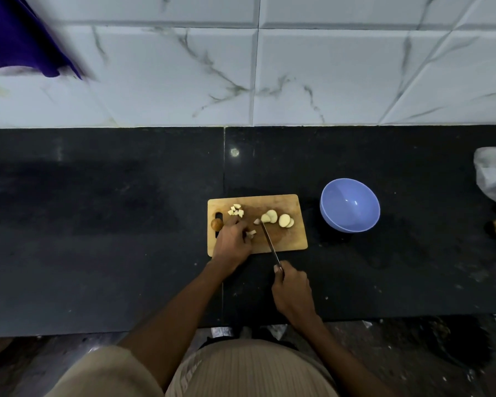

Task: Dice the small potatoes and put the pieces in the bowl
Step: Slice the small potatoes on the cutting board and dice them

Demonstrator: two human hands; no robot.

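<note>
Your right hand [291, 293] is clenching the handle of the knife [269, 242], whose blade is reaching over the wooden cutting board [289, 239] toward the potato slices [278, 219]. Your left hand [232, 242] is resting on the board with its grip curled around a few cut pieces [251, 232]. More diced pieces [236, 210] are lying near the board's far left corner, beside a whole small potato [216, 224]. The blue bowl [350, 204] is sitting on the dark surface [98, 224] just right of the board.
</note>
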